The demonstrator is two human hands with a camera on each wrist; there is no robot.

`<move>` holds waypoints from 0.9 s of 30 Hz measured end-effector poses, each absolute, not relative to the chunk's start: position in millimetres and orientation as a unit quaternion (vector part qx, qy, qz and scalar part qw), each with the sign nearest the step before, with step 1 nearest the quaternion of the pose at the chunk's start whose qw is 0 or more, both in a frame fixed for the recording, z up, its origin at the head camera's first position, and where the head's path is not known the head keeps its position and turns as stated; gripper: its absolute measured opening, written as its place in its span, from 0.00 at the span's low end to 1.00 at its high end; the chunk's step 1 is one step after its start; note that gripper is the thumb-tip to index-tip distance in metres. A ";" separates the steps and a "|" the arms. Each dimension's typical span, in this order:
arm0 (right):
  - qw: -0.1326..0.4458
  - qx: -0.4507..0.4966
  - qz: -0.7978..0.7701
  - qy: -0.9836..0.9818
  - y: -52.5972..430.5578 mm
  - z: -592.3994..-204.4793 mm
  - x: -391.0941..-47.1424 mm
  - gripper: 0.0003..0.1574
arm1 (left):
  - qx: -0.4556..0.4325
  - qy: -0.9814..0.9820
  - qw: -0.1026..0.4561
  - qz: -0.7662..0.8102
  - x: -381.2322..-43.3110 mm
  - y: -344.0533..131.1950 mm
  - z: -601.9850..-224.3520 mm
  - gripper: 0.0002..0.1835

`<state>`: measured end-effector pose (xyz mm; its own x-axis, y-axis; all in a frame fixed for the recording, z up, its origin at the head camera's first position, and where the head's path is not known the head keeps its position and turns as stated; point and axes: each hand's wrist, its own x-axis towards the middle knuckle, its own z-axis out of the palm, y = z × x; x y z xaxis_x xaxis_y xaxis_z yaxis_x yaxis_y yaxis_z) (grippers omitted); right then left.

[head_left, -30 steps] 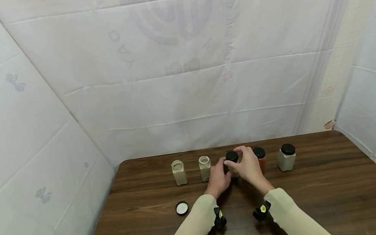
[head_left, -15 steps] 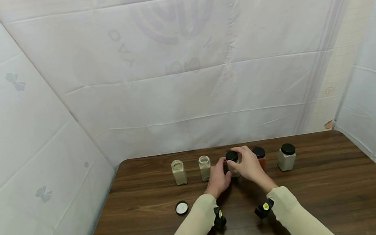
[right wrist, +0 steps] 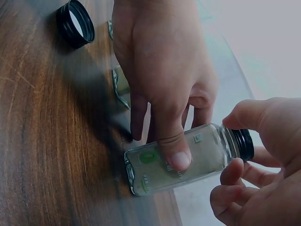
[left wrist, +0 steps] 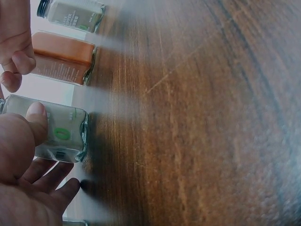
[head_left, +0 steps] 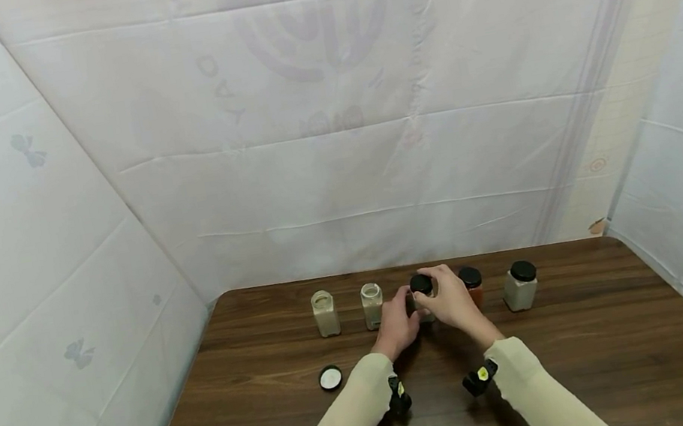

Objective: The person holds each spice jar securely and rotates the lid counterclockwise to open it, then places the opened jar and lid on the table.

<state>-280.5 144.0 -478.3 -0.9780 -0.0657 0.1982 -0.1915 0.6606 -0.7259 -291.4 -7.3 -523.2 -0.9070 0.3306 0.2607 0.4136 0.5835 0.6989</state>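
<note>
A square glass spice jar (right wrist: 204,153) with pale powder and a black screw lid (right wrist: 244,145) stands on the table between my hands. My left hand (head_left: 397,325) grips the jar's body, its thumb lying across the label in both wrist views. Around the lid, the fingers and thumb of my right hand (head_left: 455,299) hold on from above. The lid still sits on the jar's neck. To the left stand two lidless jars of pale powder, a nearer one (head_left: 373,308) and a farther one (head_left: 327,318).
Right of my hands are a lidded jar of orange-red spice (left wrist: 66,56) and a lidded jar of pale powder (head_left: 521,292). One loose black lid (head_left: 330,378) lies with its white inside up on the wooden table (head_left: 246,412). White cloth walls enclose the back and sides.
My right hand and wrist have turned slightly to the right around the lid since a second ago, then stayed nearly still. My left hand keeps its grip on the jar.
</note>
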 end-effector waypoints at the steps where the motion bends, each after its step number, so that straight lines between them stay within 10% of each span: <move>1: 0.079 0.071 0.405 -0.908 144.0 -478.4 -280.5 0.33 | -0.210 -0.888 0.052 -0.406 -291.4 -7.4 -523.2 0.23; 27: 0.085 0.086 0.402 -0.908 144.6 -470.5 -278.0 0.33 | -0.217 -0.887 0.052 -0.403 -292.2 -8.1 -525.1 0.24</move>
